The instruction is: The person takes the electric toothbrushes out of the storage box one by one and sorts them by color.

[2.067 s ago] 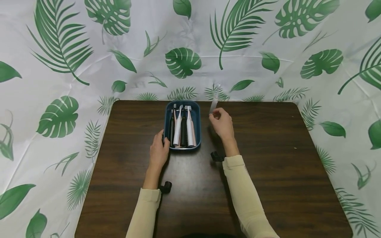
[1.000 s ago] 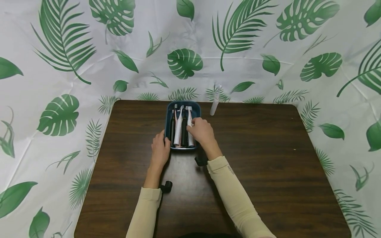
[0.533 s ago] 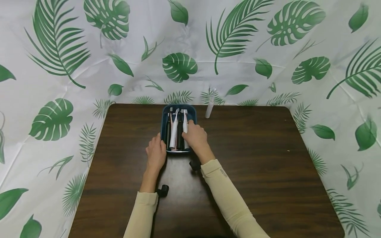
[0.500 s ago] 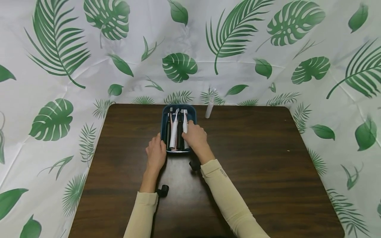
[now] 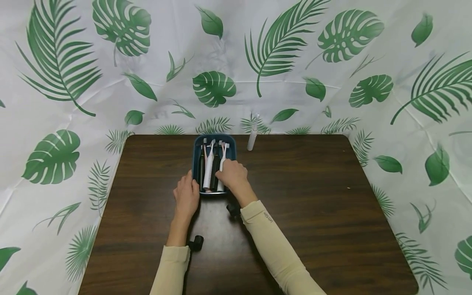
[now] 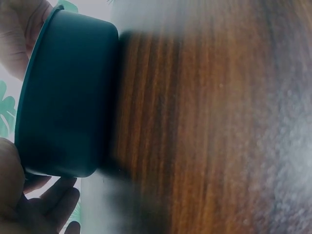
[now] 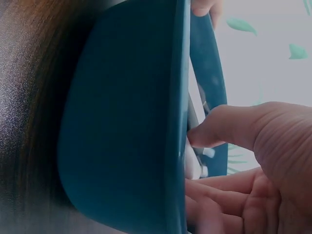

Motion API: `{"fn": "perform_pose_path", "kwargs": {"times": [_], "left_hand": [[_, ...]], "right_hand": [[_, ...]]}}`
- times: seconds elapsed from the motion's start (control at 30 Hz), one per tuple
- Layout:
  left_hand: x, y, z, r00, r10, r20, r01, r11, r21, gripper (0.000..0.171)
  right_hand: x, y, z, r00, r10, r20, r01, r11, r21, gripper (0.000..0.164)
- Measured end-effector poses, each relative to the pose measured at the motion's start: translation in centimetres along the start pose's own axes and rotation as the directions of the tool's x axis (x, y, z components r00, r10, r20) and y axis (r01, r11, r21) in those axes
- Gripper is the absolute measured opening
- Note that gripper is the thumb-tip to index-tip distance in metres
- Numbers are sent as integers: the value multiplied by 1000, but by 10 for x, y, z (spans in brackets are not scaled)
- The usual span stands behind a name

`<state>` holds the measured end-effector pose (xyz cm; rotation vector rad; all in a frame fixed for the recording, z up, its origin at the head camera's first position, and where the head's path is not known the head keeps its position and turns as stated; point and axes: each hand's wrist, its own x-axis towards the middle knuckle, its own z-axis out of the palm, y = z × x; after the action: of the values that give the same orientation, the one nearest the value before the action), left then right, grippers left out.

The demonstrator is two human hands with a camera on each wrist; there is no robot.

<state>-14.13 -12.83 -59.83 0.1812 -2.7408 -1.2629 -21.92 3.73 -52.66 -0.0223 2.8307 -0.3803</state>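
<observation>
In the head view a dark blue bin (image 5: 215, 194) stands near the table's back edge, with several electric toothbrushes inside, black, white and pink. My right hand (image 5: 233, 175) reaches in over the bin's right side. Its thumb and fingers grip a white electric toothbrush (image 5: 222, 164), whose lower handle is partly hidden by the hand. The right wrist view shows the thumb (image 7: 209, 129) inside the rim. My left hand (image 5: 187, 196) holds the bin's front left corner, its fingers along the outer wall. A white electric toothbrush (image 5: 252, 139) stands upright just right of the bin.
The dark brown wooden table (image 5: 302, 213) extends widely around the bin. Behind it hangs a white leaf-print cloth (image 5: 166, 94). A black wrist camera (image 5: 196, 243) sits by the left sleeve and another camera (image 5: 233, 209) by the right.
My right hand has let go of the toothbrush standing right of the bin, moved left, and taken hold of a white one inside. My left hand stays at the bin.
</observation>
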Motion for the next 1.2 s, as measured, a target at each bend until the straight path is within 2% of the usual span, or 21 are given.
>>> {"fn": "perform_pose_path", "kwargs": {"times": [0.2, 0.37, 0.57, 0.83, 1.03, 1.2], "left_hand": [[-1, 1, 1, 1000, -11, -14, 11, 1000, -19, 49], [1, 5, 3, 1000, -2, 0, 2, 1000, -22, 50], [-5, 2, -1, 998, -61, 13, 61, 998, -23, 50], [-3, 3, -3, 996, -74, 48, 76, 996, -54, 52], [-2, 2, -4, 995, -89, 50, 91, 995, -45, 53], [-2, 1, -3, 994, -97, 58, 100, 993, -55, 54]], "right_hand": [[4, 0, 2, 999, 14, 52, -13, 999, -32, 36], [6, 1, 0, 998, 50, 37, -48, 998, -45, 39], [-1, 1, 6, 1000, 28, 14, -28, 999, 28, 34], [-3, 5, -1, 992, 19, -122, -5, 993, 115, 33], [-5, 9, -8, 971, 21, -239, 19, 986, 163, 33], [-9, 12, -18, 952, 20, -304, 55, 970, 236, 31]]}}
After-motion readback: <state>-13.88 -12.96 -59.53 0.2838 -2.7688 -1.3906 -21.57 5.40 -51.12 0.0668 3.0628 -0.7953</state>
